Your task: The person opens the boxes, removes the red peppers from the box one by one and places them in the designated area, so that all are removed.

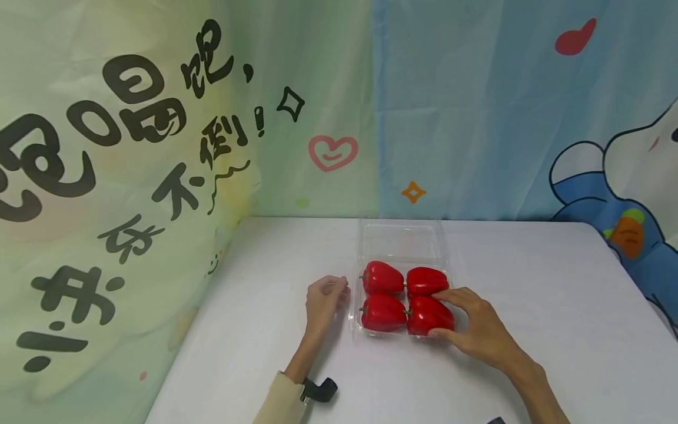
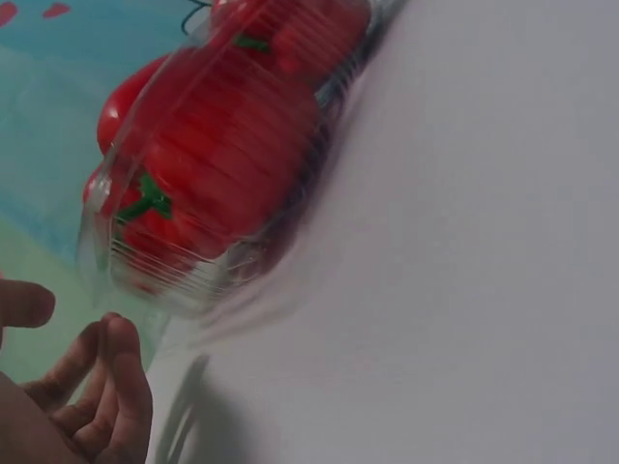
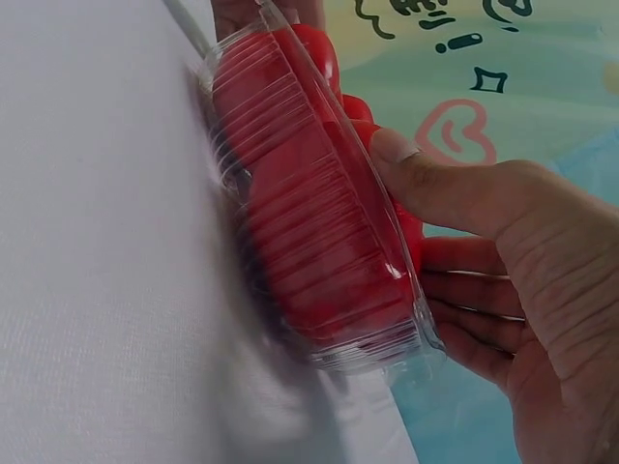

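Several red bell peppers, among them one at back left (image 1: 382, 278) and one at front left (image 1: 384, 312), sit in a clear plastic clamshell box (image 3: 371, 360). Its lid (image 1: 402, 240) is folded back, away from the person. My right hand (image 1: 479, 330) holds the front-right bell pepper (image 1: 430, 315), thumb at its near side and fingers at its far side. Just left of the box hovers my left hand (image 1: 324, 300), its fingers loosely bent and holding nothing. In the left wrist view, a gap separates these fingers (image 2: 126, 377) from the box wall.
The box stands on a white-covered table (image 1: 286, 253). Behind and to the left hangs a printed cloth backdrop (image 1: 318, 70) with writing and cartoon shapes. A black strap (image 1: 320, 390) is around the left wrist. A small dark object (image 1: 497, 420) shows at the bottom edge.
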The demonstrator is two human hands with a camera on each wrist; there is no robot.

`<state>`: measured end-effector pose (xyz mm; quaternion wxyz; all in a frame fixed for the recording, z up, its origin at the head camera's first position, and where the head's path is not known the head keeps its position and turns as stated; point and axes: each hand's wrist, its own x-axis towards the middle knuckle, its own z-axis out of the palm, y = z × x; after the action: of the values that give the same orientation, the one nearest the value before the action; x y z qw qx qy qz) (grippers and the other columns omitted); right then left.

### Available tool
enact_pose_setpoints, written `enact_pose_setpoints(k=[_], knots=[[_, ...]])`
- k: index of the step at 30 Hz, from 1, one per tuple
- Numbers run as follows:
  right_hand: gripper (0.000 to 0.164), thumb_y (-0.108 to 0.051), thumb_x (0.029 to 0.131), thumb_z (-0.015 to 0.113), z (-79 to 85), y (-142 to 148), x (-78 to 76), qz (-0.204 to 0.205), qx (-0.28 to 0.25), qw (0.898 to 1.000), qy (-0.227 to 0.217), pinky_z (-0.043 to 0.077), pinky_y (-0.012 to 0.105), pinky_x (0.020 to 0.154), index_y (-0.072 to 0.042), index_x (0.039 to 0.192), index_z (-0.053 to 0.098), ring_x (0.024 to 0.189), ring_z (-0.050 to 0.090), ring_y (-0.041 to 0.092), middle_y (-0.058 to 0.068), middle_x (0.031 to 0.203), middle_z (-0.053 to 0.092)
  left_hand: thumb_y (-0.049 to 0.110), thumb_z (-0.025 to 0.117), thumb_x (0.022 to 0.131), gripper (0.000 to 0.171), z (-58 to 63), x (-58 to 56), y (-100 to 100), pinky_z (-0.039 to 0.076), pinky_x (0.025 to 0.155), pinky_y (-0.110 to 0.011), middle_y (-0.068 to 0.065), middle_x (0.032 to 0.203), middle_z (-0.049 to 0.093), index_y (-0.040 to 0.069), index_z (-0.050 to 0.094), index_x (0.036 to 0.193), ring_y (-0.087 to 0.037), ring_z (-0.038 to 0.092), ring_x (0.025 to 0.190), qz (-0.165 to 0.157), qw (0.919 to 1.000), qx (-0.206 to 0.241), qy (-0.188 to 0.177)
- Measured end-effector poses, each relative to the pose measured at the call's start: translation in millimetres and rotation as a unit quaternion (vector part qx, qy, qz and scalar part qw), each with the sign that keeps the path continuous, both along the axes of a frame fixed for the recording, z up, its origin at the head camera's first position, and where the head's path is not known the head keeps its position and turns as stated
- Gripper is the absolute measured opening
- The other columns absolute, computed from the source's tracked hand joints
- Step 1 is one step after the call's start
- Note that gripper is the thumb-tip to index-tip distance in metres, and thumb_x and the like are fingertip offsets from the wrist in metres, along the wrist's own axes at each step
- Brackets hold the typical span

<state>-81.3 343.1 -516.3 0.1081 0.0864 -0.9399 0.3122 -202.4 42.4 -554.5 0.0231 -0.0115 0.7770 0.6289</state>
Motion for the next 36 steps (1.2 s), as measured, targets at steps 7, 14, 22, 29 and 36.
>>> enact_pose_setpoints(k=[7, 14, 22, 29, 36], knots=[[0.071, -0.031, 0.076, 0.101, -1.3, -0.2, 0.2, 0.001, 0.002, 1.000, -0.008, 0.061, 0.062, 0.099, -0.013, 0.137, 0.071, 0.123, 0.068, 0.031, 0.008, 0.132, 0.073, 0.035, 0.068, 0.105, 0.035, -5.8, -20.8, 14.6, 0.057, 0.064, -0.023, -0.014, 0.097, 0.085, 0.002, 0.079, 0.107, -0.016, 0.077, 0.079, -0.018, 0.9994, 0.002, 0.029], [0.071, -0.037, 0.077, 0.100, -1.3, -0.9, 0.2, 0.004, 0.014, 1.000, -0.012, 0.061, 0.062, 0.101, -0.014, 0.137, 0.071, 0.124, 0.067, 0.027, 0.005, 0.132, 0.073, 0.034, 0.069, 0.104, 0.033, -10.5, -35.5, 25.7, 0.049, 0.058, -0.020, -0.016, 0.096, 0.084, 0.003, 0.080, 0.105, -0.006, 0.068, 0.069, -0.020, 0.9990, 0.021, 0.032], [0.071, -0.039, 0.076, 0.100, -0.5, -0.1, -0.8, 0.004, 0.023, 1.000, -0.006, 0.061, 0.062, 0.100, -0.015, 0.136, 0.072, 0.122, 0.067, 0.024, 0.003, 0.130, 0.073, 0.024, 0.073, 0.102, 0.026, -13.0, -41.4, 31.2, 0.045, 0.052, -0.019, -0.020, 0.091, 0.082, -0.002, 0.079, 0.103, -0.005, 0.064, 0.062, -0.021, 0.9978, 0.049, 0.040], [0.070, -0.038, 0.076, 0.100, 0.4, -0.9, -1.6, 0.007, 0.018, 1.000, -0.008, 0.060, 0.063, 0.100, -0.013, 0.135, 0.072, 0.119, 0.067, 0.025, 0.004, 0.128, 0.074, 0.016, 0.074, 0.100, 0.019, -13.1, -44.6, 31.6, 0.042, 0.050, -0.017, -0.018, 0.080, 0.079, -0.003, 0.078, 0.099, -0.005, 0.056, 0.055, -0.026, 0.9969, 0.068, 0.032], [0.070, -0.038, 0.076, 0.100, 0.9, -1.5, -2.3, 0.001, 0.016, 1.000, -0.014, 0.061, 0.064, 0.098, -0.012, 0.134, 0.072, 0.117, 0.068, 0.028, 0.006, 0.125, 0.075, 0.015, 0.074, 0.100, 0.019, -13.1, -45.8, 30.5, 0.043, 0.051, -0.017, -0.015, 0.079, 0.079, -0.003, 0.077, 0.099, -0.006, 0.057, 0.056, -0.035, 0.9967, 0.064, 0.035]])
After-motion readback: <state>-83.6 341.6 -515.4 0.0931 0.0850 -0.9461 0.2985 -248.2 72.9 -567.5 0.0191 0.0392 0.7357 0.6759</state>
